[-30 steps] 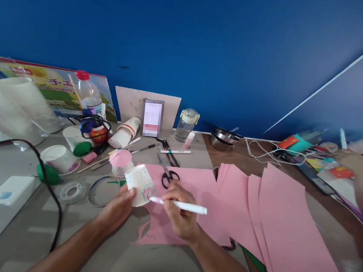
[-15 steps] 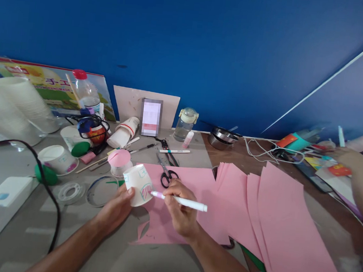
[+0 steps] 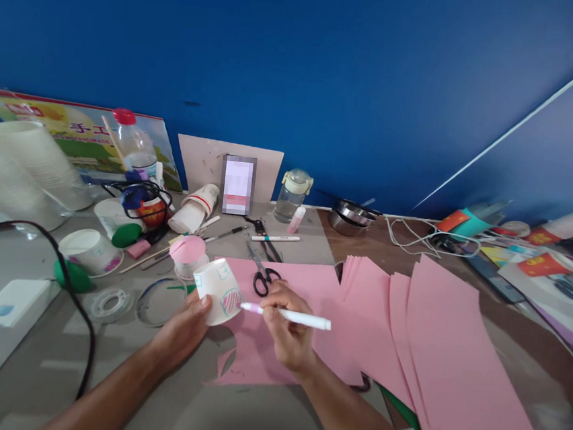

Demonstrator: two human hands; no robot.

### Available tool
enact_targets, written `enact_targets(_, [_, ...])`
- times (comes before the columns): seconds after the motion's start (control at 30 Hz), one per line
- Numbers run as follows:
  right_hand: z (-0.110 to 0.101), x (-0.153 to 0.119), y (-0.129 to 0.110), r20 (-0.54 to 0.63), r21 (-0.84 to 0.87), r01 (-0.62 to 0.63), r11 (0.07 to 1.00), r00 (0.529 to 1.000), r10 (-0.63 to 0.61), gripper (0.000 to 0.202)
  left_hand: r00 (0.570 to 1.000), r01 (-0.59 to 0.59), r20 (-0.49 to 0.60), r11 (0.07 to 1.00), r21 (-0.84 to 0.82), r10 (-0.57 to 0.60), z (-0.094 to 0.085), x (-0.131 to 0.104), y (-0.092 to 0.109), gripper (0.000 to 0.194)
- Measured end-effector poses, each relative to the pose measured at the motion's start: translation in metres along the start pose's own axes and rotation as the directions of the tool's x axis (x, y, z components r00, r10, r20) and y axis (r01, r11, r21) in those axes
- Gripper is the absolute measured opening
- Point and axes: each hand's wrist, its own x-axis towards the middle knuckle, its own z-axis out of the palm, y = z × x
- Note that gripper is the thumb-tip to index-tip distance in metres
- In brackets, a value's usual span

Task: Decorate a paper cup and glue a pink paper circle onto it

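Tilted white paper cup (image 3: pixel 214 279): pink hatching (image 3: pixel 231 301) present inside teal outline.
My left fingers (image 3: pixel 206 302) clamp the cup above the grey table (image 3: pixel 162 392); my right fingers (image 3: pixel 272 312) grip the white-barrelled pink marker (image 3: pixel 307 320), tip beside the hatching, contact unclear.

1 head view faces forward and down.

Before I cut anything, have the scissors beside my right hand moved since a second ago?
No, the scissors still lie across the far edge of the pink sheet.
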Motion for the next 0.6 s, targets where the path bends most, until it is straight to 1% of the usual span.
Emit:
enact_targets(0.1, [-0.0003,0.0001,0.0004,-0.005,-0.021,-0.021,1.0,1.0,0.02,0.019,1.0,-0.001,0.012,1.0,-0.004,0.001,-0.0027,0.0003,-0.001,0.053])
enact_targets(0.23, [-0.0002,0.0002,0.0006,0.011,-0.023,-0.017,1.0,1.0,0.017,0.018,0.999,0.005,0.033,1.0,-0.015,-0.004,-0.0034,0.0006,-0.0011,0.053])
enact_targets(0.43, [-0.0008,0.0006,-0.0001,0.082,0.03,0.009,1.0,0.997,-0.012,0.016,0.999,0.003,0.036,0.998,-0.058,-0.001,-0.0041,0.0014,-0.0028,0.051])
enact_targets(0.47, [-0.0009,0.0006,0.0002,0.078,0.037,0.005,0.999,0.997,-0.008,0.016,0.999,0.003,0.034,0.998,-0.062,-0.001,-0.0042,0.0014,-0.003,0.052])
enact_targets(0.6, [-0.0019,0.0003,0.003,-0.006,0.048,-0.018,0.999,1.0,0.019,0.017,1.0,-0.002,0.019,0.999,-0.045,0.002,-0.0047,0.0013,-0.0033,0.057])
